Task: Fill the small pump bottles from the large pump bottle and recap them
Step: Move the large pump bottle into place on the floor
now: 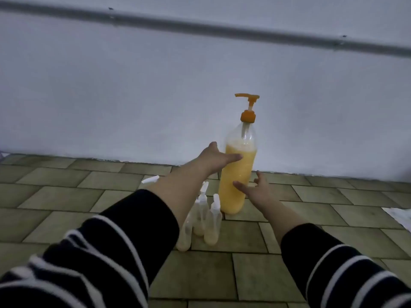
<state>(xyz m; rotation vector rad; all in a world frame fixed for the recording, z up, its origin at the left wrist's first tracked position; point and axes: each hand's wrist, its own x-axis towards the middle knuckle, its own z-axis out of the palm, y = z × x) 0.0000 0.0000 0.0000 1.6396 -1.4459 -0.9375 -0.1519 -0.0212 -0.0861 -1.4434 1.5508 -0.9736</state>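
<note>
A person's two hands reach for the large pump bottle (238, 174) standing upright on the tiled floor (66, 196) close to the foot of the white wall (133, 96). The left hand (214, 157) is laid against the bottle's upper body, thumb up and fingers (234, 157) straight across its front; the right hand (255, 188) is spread open beside the lower body, one fingertip at or very near the plastic, gripping nothing. The step appears to be taking hold of the big bottle; the next move likely calls for a firm two-handed grip to bring it, or its orange pump head (248, 107), over a small bottle's mouth. The large bottle holds orange-yellow liquid to about its shoulder, clear above. Three small pump bottles (203, 221) stand clustered just in front of it, white pump tops on, each with only a shallow pale layer at the bottom. A white cap-like piece (150, 179) lies on the floor to the left, partly hidden by the left forearm.
</note>
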